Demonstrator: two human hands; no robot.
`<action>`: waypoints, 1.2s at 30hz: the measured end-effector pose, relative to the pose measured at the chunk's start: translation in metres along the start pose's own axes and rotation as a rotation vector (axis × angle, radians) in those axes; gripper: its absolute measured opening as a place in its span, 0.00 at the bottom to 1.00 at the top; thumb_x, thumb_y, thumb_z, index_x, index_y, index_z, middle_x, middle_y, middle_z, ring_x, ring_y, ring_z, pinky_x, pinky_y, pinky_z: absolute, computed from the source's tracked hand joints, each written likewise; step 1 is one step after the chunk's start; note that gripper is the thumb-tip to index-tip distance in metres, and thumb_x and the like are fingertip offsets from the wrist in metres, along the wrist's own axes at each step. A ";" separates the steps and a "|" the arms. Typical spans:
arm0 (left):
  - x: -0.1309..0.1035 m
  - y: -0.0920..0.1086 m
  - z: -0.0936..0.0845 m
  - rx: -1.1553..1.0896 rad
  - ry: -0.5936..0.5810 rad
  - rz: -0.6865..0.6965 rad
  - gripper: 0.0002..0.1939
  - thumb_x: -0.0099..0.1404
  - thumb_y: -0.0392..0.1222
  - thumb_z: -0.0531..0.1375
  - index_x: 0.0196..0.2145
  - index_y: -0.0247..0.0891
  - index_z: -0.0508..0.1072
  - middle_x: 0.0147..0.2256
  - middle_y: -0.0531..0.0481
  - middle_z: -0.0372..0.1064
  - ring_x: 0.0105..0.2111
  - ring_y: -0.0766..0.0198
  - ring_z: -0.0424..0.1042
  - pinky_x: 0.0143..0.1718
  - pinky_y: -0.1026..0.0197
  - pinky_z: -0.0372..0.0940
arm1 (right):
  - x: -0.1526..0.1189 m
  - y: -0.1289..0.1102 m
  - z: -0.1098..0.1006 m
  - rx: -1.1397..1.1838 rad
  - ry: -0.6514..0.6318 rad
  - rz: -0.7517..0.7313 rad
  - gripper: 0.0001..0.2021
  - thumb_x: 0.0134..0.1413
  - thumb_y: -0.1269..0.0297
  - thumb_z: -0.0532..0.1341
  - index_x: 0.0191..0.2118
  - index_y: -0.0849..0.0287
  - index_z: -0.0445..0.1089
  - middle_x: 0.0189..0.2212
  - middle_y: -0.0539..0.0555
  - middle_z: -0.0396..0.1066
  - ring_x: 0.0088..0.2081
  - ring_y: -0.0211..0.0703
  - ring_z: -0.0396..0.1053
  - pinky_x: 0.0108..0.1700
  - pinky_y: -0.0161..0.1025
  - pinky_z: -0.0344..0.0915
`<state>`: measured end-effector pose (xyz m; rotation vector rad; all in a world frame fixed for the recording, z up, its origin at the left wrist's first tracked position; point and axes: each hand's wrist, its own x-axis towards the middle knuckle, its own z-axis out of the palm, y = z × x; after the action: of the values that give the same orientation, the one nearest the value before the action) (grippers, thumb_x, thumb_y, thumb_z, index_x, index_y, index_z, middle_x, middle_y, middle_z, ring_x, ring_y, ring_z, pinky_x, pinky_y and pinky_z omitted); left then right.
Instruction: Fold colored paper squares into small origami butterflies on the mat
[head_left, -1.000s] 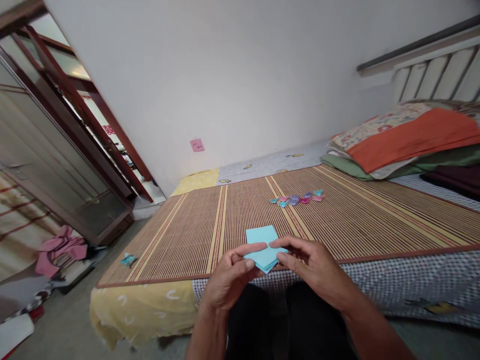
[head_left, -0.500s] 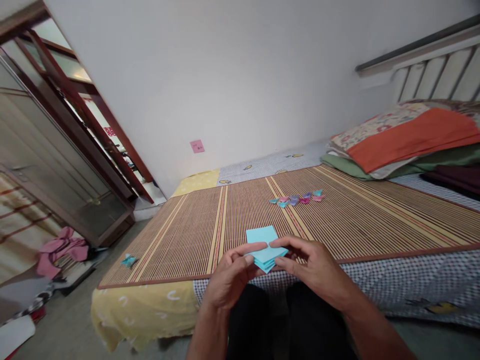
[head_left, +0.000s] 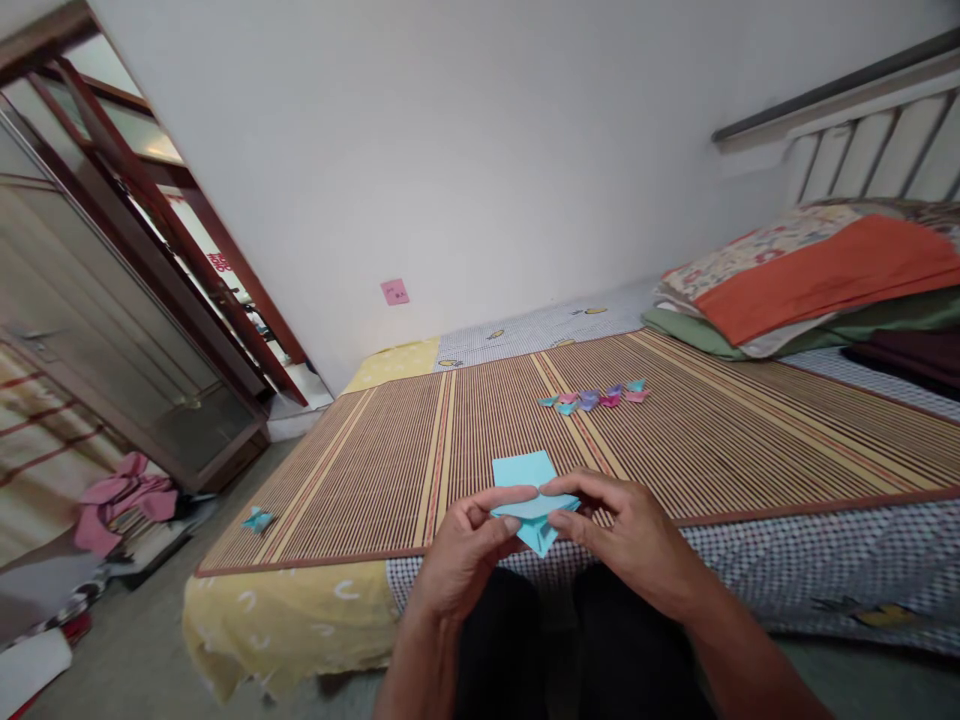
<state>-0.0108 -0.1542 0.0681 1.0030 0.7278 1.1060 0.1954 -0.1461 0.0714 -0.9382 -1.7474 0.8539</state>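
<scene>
A folded light-blue paper (head_left: 538,530) is held between my two hands above the front edge of the bed. My left hand (head_left: 474,535) pinches its left side, thumb below and index finger along the top. My right hand (head_left: 611,515) pinches its right side in the same manner. The index fingertips nearly meet at the paper's upper middle, and a layered point hangs down between the thumbs. Just behind the hands, a flat blue sheet (head_left: 523,467) lies on the striped mat (head_left: 390,450).
Several small colored folded papers (head_left: 589,400) form a cluster farther back on the mat. One blue folded piece (head_left: 258,520) sits near the mat's left corner. Pillows (head_left: 832,275) are stacked at the right, and a pink note (head_left: 394,292) is on the wall.
The upper layer of the held paper has bent upward, so its lower layers and inner folds show more between the thumbs. Both hands have hardly moved.
</scene>
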 end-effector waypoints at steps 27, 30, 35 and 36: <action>-0.012 0.003 0.026 0.452 0.276 0.312 0.11 0.52 0.32 0.70 0.35 0.38 0.84 0.33 0.47 0.79 0.31 0.63 0.73 0.32 0.66 0.66 | -0.005 0.005 0.007 0.186 0.122 -0.286 0.05 0.60 0.66 0.68 0.40 0.49 0.81 0.36 0.52 0.78 0.41 0.45 0.76 0.40 0.35 0.72; -0.012 0.000 0.023 0.488 0.267 0.309 0.11 0.53 0.32 0.70 0.36 0.37 0.84 0.32 0.47 0.79 0.30 0.62 0.72 0.32 0.65 0.66 | -0.004 0.007 0.007 0.180 0.139 -0.296 0.03 0.60 0.64 0.68 0.38 0.50 0.82 0.35 0.53 0.77 0.40 0.45 0.76 0.39 0.36 0.72; -0.012 -0.001 0.022 0.451 0.228 0.307 0.10 0.54 0.32 0.70 0.36 0.39 0.85 0.34 0.47 0.80 0.34 0.59 0.74 0.35 0.64 0.67 | -0.004 0.009 0.005 0.166 0.130 -0.290 0.03 0.58 0.62 0.70 0.38 0.50 0.82 0.37 0.53 0.76 0.40 0.45 0.76 0.39 0.35 0.71; -0.013 0.000 0.023 0.445 0.223 0.315 0.10 0.54 0.32 0.70 0.35 0.39 0.85 0.34 0.47 0.80 0.34 0.59 0.75 0.35 0.64 0.67 | -0.004 0.009 0.005 0.165 0.125 -0.287 0.03 0.58 0.62 0.70 0.37 0.50 0.82 0.37 0.53 0.76 0.39 0.44 0.76 0.38 0.35 0.71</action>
<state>0.0053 -0.1727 0.0768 1.4198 1.0514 1.3764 0.1938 -0.1459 0.0603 -0.6013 -1.6281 0.7231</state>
